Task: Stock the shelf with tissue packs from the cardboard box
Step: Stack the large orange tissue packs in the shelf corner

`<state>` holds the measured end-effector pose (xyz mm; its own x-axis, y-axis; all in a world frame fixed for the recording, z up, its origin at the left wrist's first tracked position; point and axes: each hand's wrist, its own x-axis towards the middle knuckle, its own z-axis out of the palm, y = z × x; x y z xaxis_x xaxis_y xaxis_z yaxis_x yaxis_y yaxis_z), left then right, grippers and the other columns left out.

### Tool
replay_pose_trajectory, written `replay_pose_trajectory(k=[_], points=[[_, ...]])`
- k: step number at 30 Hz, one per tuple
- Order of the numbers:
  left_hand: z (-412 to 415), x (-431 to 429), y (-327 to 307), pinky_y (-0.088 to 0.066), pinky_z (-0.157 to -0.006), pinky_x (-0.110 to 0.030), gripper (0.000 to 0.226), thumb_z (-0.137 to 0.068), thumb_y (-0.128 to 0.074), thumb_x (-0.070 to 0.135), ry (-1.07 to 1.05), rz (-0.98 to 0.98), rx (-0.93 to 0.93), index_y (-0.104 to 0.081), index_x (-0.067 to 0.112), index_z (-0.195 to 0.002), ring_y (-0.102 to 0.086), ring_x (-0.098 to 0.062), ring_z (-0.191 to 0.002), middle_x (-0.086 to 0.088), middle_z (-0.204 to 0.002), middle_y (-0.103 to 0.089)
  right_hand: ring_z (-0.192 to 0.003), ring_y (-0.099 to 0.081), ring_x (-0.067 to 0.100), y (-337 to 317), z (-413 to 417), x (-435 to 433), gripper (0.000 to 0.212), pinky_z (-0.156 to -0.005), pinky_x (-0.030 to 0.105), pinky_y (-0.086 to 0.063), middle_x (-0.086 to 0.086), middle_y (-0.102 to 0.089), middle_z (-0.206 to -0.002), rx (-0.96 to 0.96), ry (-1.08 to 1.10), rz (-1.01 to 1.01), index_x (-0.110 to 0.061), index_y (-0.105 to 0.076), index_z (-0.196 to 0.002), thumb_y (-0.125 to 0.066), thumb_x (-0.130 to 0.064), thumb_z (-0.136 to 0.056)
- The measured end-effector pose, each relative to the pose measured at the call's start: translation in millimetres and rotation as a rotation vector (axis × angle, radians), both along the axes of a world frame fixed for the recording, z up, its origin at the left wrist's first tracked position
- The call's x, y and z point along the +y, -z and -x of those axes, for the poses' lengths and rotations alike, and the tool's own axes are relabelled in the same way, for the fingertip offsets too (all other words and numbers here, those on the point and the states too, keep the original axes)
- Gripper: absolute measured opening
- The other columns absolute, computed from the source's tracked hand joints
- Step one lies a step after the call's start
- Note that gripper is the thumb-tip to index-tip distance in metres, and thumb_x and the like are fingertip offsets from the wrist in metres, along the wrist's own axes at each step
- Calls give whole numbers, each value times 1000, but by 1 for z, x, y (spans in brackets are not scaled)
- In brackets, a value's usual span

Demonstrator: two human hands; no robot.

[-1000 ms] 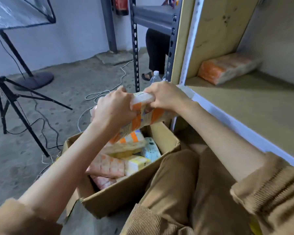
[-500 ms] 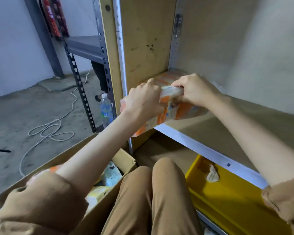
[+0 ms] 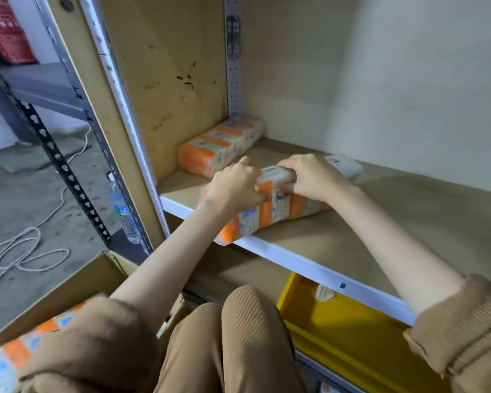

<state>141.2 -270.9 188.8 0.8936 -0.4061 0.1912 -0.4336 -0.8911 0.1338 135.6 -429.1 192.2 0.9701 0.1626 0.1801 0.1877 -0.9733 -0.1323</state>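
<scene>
- Since the earlier frame, the orange-and-white tissue pack (image 3: 264,211) has travelled from above the cardboard box (image 3: 77,282) onto the shelf board (image 3: 408,222), with its near corner hanging just over the board's white front edge.
- Both hands are clamped on the pack's upper seam: the left hand (image 3: 233,185) at the near end, the right hand (image 3: 309,177) just beyond it, knuckles close together.
- A second tissue pack (image 3: 219,146) already lies on the shelf board, at the back against its left side panel and apart from the held one.
- More packs (image 3: 17,344) show in the cardboard box, below the shelf board and to its left.
- To finish this step well, I judge the held pack should be slid further back along the board until no corner overhangs, turned parallel to the stocked pack and set just beside it before letting go.
- Small blue patches and printed panels show on the wrapper, but the lettering is too blurred to read; no brand can be made out.
- A yellow tray (image 3: 352,336) sits below the shelf board, and a water bottle (image 3: 122,211) stands left of its frame.
</scene>
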Motion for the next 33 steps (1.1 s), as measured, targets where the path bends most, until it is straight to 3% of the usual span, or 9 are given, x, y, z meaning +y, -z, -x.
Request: replay_pose_trajectory(k=[5, 10, 15, 22, 25, 27, 29, 33], points=[[-37, 6, -6, -44, -71, -31, 57, -73, -66, 57, -59, -30, 101, -63, 14, -111, -61, -28, -103, -10, -113, -65, -110, -57, 30, 3, -13, 3, 36, -85, 35, -47, 10, -61, -118, -46, 43, -2, -11, -60, -119, -61, -20, -83], [-67, 13, -7, -49, -86, -36, 69, -76, -61, 60, -107, -26, 236, -55, 14, -127, -57, -29, -112, -12, -126, -59, -124, -49, 25, 9, -17, 3, 43, -97, 33, -42, 7, -51, -138, -84, 68, -27, -7, -52, -130, -55, -24, -91], [-88, 20, -1, -44, -95, -38, 61, -86, -55, 52, -138, -36, 345, -53, 8, -127, -53, -33, -118, -16, -130, -55, -124, -49, 26, 24, -14, -1, 36, -99, 36, -43, 8, -53, -135, -39, 90, -25, -5, -58, -122, -55, -22, -91], [-63, 21, 33, -45, -93, -41, 48, -95, -39, 45, -130, -32, 114, -49, 13, -130, -53, -35, -120, -13, -134, -54, -117, -54, 26, 62, -4, -3, 32, -87, 35, -47, 7, -59, -125, 44, 119, -22, -6, -60, -116, -52, -23, -91], [-39, 20, 48, -20, -117, -41, 84, -84, -47, 62, -16, -142, 101, -24, 11, -147, -22, -29, -144, -10, -156, -24, -115, -54, 27, 77, -1, 0, 34, -84, 36, -46, 9, -59, -121, 119, 140, 3, -4, -60, -112, -50, -29, -92], [-35, 20, 55, -7, -121, -41, 104, -77, -57, 63, -22, -233, 107, -7, 9, -150, -6, -29, -148, -9, -160, -8, -116, -53, 28, 85, -4, 5, 38, -87, 35, -45, 10, -56, -122, 168, 165, -32, -3, -58, -115, -50, -33, -92], [-40, 19, 58, -9, -121, -42, 101, -79, -60, 56, -37, -249, 66, -6, 9, -150, -6, -30, -148, -11, -159, -8, -118, -52, 28, 91, -6, 13, 43, -90, 36, -44, 10, -53, -127, 192, 204, -88, -4, -54, -122, -47, -35, -93], [-51, 12, 58, -25, -115, -40, 79, -86, -57, 44, -29, -214, -31, -21, 7, -146, -22, -30, -144, -11, -154, -26, -123, -48, 31, 98, -12, 23, 50, -97, 38, -43, 10, -46, -138, 168, 236, -175, -8, -44, -134, -45, -37, -94]])
